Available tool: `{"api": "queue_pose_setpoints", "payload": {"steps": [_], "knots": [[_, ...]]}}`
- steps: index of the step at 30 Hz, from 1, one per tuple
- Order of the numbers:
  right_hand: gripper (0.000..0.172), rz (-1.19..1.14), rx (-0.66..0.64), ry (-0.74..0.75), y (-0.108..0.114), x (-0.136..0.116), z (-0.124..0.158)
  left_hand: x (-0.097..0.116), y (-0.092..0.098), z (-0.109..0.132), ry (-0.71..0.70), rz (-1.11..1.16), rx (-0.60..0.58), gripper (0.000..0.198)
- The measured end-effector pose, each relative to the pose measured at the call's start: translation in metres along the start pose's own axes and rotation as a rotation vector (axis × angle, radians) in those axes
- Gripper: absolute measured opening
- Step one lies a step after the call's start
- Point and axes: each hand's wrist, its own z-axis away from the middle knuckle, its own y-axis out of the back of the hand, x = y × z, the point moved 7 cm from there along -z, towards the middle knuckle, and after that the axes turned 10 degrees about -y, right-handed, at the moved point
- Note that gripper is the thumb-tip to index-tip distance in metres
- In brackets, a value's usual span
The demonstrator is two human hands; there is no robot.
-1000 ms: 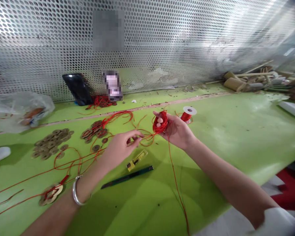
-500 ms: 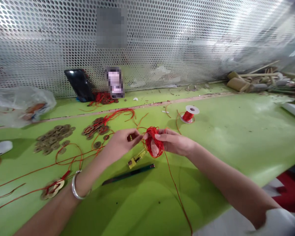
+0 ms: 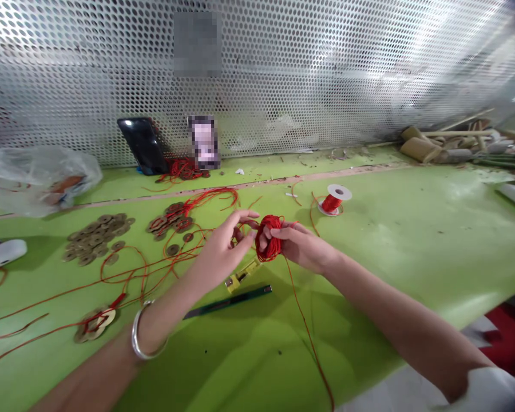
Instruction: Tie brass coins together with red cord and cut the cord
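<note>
A looped bundle of thin red cord (image 3: pixel 269 243) is in my right hand (image 3: pixel 302 245), pinched between thumb and fingers. One strand hangs from it over the table's near edge. My left hand (image 3: pixel 225 246), with a silver bangle on the wrist, is just left of the bundle, thumb and fingers curved and apart; a thin cord runs by its fingertips, and whether they touch it is unclear. Below the hands lie a yellow tool (image 3: pixel 242 277) and a dark green stick-like tool (image 3: pixel 229 301).
Round coins (image 3: pixel 96 237) and coins tied with red cord (image 3: pixel 171 220) lie at the left. A white spool (image 3: pixel 339 193) stands beyond my right hand. Two phones lean on the perforated panel (image 3: pixel 274 68). Wooden pieces (image 3: pixel 420 149) lie far right, a plastic bag (image 3: pixel 38 177) far left.
My left hand has lifted slightly and its fingers have spread. The bundle has tilted and looks narrower in my right hand. The whole view has shifted a little.
</note>
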Motion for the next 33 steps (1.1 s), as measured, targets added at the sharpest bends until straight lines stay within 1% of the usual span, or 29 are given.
{"api": "queue_pose_setpoints", "payload": {"steps": [3,7,9,10,14,18,21,24,29,33], "knots": [[0.015,-0.042,0.000,0.026,0.000,-0.004,0.001,-0.007,-0.014,0.004,0.058,0.048,-0.035,0.035],[0.018,-0.017,-0.003,0.007,-0.001,-0.003,0.002,-0.012,-0.034,0.008,0.087,0.202,-0.148,0.031],[0.017,-0.022,0.015,0.015,0.001,-0.003,0.002,-0.015,-0.040,0.009,0.128,0.253,-0.187,0.029],[0.017,-0.036,0.036,0.033,0.003,-0.003,0.002,-0.017,-0.041,0.010,0.143,0.264,-0.188,0.029],[0.018,-0.089,0.127,0.122,0.011,-0.006,0.002,-0.018,-0.039,0.007,0.131,0.337,-0.108,0.025],[0.019,-0.128,0.175,0.094,0.013,-0.004,0.000,-0.021,-0.041,0.007,0.170,0.392,-0.080,0.024],[0.019,-0.151,0.186,0.104,0.013,-0.004,0.001,-0.022,-0.042,0.006,0.160,0.397,-0.082,0.025],[0.020,-0.153,0.164,0.118,0.011,-0.004,0.001,-0.025,-0.044,0.007,0.168,0.432,-0.082,0.026],[0.019,-0.131,0.118,0.101,0.008,-0.003,-0.001,-0.027,-0.041,0.011,0.299,0.504,-0.002,0.029],[0.018,-0.163,0.114,0.082,0.006,-0.003,0.000,-0.025,-0.042,0.015,0.406,0.522,0.001,0.029]]}}
